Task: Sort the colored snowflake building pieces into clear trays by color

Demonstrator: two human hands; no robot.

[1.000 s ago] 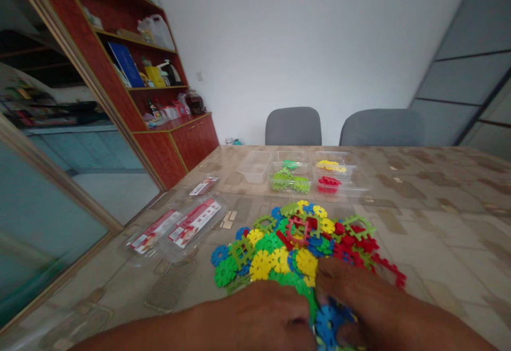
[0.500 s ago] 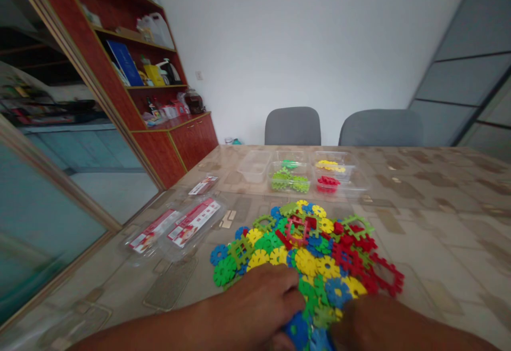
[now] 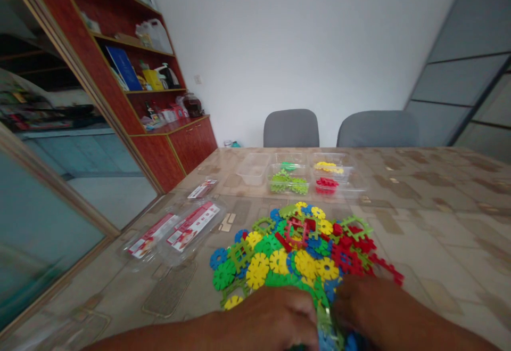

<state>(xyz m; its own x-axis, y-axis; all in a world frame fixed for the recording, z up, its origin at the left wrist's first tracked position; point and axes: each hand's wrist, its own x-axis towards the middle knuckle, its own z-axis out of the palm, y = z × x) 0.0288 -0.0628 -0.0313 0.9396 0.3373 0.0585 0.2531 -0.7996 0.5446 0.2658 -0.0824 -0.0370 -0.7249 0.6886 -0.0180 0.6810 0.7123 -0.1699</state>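
A heap of plastic building pieces (image 3: 279,260) in yellow, green, blue and red lies in front of me. Flower-shaped discs and notched square frames make it up. At its near edge, my left hand (image 3: 281,313) has curled fingers, their tips hidden behind the hand. Facing it, my right hand (image 3: 371,308) reaches down into the pieces, its fingers smeared and mostly out of sight. Between the two hands, blue and green pieces (image 3: 328,335) show, partly shiny and blurred. Whether either hand grips one is hidden.
Beyond the heap stand clear plastic boxes: one with light green pieces (image 3: 287,183), one with red pieces (image 3: 326,185), one with yellow pieces (image 3: 329,167). A further clear box (image 3: 253,169) is beside them. Labelled clear lids (image 3: 194,228) lie left. Grey chairs (image 3: 291,128) stand behind the table.
My left hand has shifted slightly right and down. My right hand has moved up over the heap's near right side. Pieces near both hands have been stirred, and more yellow discs show at left.
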